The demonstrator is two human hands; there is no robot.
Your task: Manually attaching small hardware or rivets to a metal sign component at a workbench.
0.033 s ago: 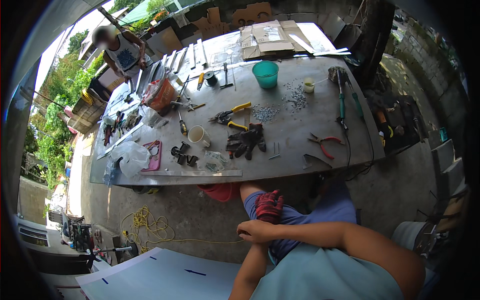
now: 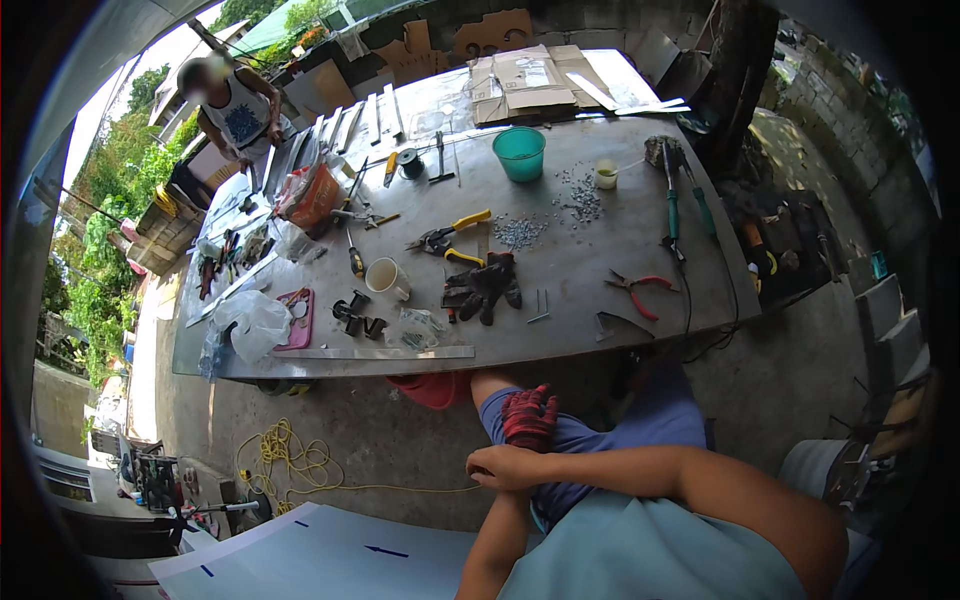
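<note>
My left hand (image 2: 530, 418) wears a red and black work glove and rests over my thigh, fingers loosely apart and nothing seen in them. Bare, my right hand (image 2: 503, 468) reaches across and is wrapped round my left wrist, just below the glove; its fingertips are partly hidden. Both hands are below the near edge of the metal table (image 2: 570, 270). Nearest on the tabletop are a dark work glove (image 2: 490, 288), two long screws (image 2: 539, 306) and red-handled pliers (image 2: 641, 292).
Yellow-handled snips (image 2: 450, 238), a cream mug (image 2: 388, 279), small metal fasteners (image 2: 520, 233) and a green bucket (image 2: 519, 154) are on the table. Across it a co-worker (image 2: 240, 110) stands by metal strips. A yellow cord (image 2: 285, 455) lies on the floor, beside a white sheet (image 2: 330, 545).
The view has shifted slightly, so the table and its things appear a little farther left. My hands keep the same hold. The co-worker's head and arms have moved slightly.
</note>
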